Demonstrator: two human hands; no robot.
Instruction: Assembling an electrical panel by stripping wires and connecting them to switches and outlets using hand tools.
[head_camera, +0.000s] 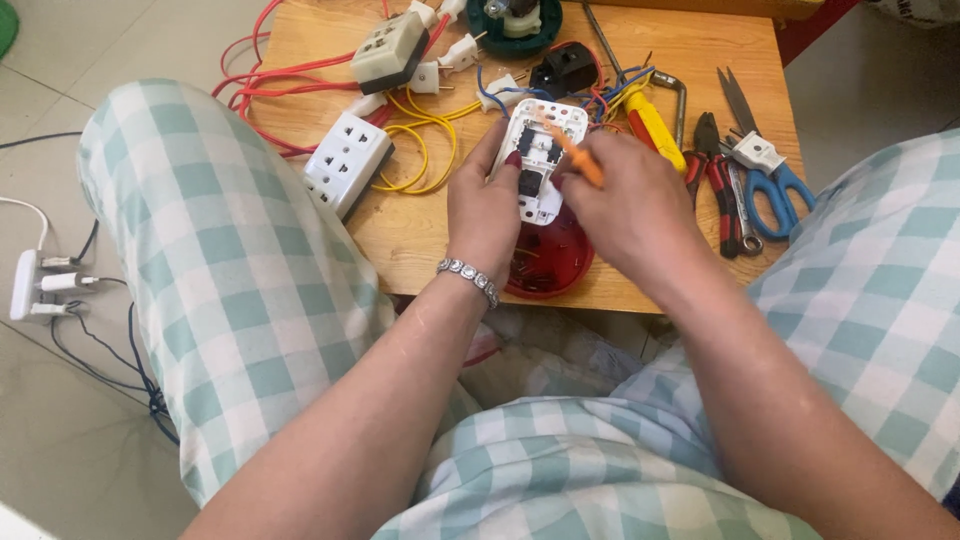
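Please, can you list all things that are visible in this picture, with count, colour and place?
switch plate: 1, white, held over table middle
screwdriver: 1, orange, on the plate
round lid: 1, red, table front edge
socket box: 1, white, table left
wires: several, red and yellow, table left
scissors: 1, blue handles, table right
pliers: 1, red handles, beside scissors
table: 1, wooden, centre
left hand: holds plate
right hand: holds screwdriver
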